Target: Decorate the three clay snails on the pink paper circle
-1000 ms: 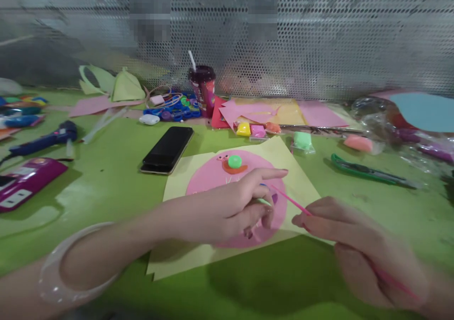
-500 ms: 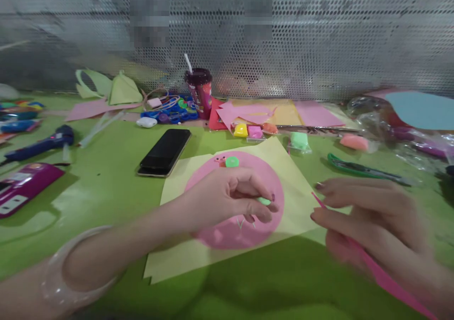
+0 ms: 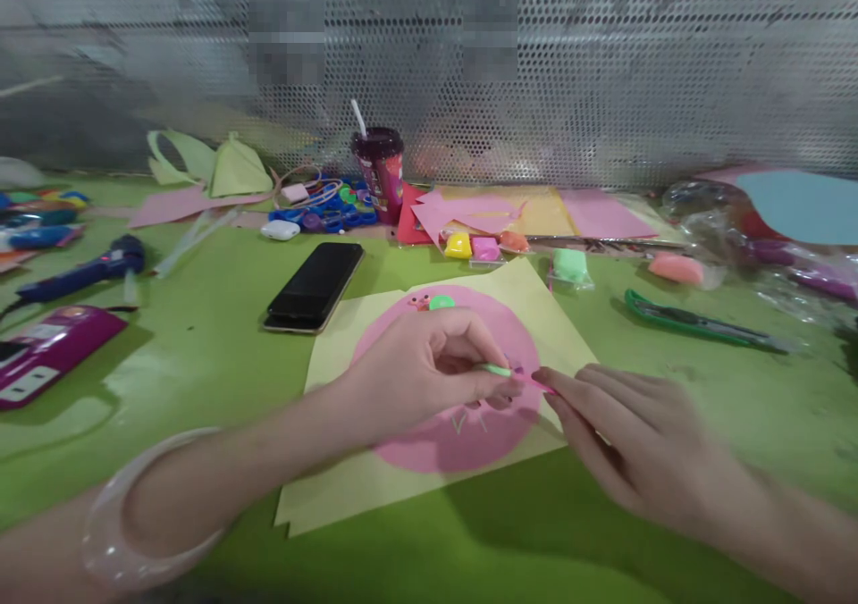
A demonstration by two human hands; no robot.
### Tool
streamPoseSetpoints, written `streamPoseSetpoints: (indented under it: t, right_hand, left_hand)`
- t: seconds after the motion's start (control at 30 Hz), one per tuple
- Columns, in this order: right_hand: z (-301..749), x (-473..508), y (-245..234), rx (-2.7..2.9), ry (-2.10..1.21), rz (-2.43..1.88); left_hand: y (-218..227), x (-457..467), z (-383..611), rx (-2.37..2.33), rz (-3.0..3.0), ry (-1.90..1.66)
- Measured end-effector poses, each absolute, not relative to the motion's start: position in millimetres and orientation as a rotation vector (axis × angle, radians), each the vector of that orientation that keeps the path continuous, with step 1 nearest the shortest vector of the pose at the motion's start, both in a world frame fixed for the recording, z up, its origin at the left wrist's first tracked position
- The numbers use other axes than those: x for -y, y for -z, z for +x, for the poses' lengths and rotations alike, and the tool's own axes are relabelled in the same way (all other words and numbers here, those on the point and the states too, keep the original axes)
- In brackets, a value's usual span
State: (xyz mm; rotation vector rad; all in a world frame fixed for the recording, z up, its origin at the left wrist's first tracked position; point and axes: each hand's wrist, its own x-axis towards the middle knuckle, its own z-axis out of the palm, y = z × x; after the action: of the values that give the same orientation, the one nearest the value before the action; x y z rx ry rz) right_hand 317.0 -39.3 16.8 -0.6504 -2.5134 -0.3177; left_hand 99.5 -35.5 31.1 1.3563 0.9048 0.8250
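My left hand (image 3: pixel 435 363) pinches a small piece of light green clay (image 3: pixel 494 370) above a pink paper circle (image 3: pixel 429 448). From the right, my right hand (image 3: pixel 623 425) grips a thin pink modelling tool (image 3: pixel 542 384), mostly hidden by the fingers. Its tip reaches the green clay or stops just beside it; I cannot tell which. The circle lies on yellow paper (image 3: pixel 328 488). Near its top edge sit a bright green clay disc (image 3: pixel 441 303) and a small reddish piece with two eyes. Pale V-shaped marks show below my left fingers.
A phone (image 3: pixel 315 287) lies left of the paper, a green utility knife (image 3: pixel 703 325) to the right. Behind are clay packets (image 3: pixel 569 265), a lidded cup with straw (image 3: pixel 381 171) and blue scissors (image 3: pixel 341 215). A glue gun (image 3: pixel 80 273) is at far left.
My right hand has moved left with the pink tool, from beside the yellow paper to the green clay. My left hand has stayed nearly in place, with the clay turned edge-on.
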Motion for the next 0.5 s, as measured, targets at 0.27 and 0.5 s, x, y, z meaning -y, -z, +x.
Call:
streamPoseSetpoints:
  t: [0.27, 0.5]
  right_hand:
    - [316.6, 46.1, -16.8, 2.543, 0.39, -0.634]
    - [316.0, 45.2, -14.3, 2.551, 0.4, -0.638]
  left_hand:
    - [-30.0, 37.0, 101.5, -0.927, 1.404, -0.809]
    - [-32.9, 38.0, 103.2, -0.953, 1.378, -0.782]
